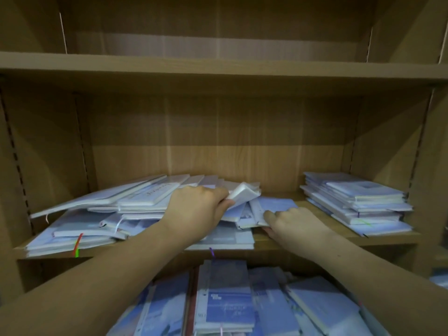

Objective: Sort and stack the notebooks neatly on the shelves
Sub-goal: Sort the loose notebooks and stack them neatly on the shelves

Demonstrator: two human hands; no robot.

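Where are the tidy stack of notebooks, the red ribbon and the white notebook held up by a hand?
tidy stack (363,189): head view, cover of its top notebook.
red ribbon (78,240): head view, middle of the strip.
white notebook (243,195): head view, middle of its visible side.

Loose notebooks (101,214) left on shelf (298,241); neat stack (358,202) right.

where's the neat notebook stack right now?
Head view: the neat stack sits at the right end of the middle shelf, near the right side panel, right of the right hand and apart from the messy pile.
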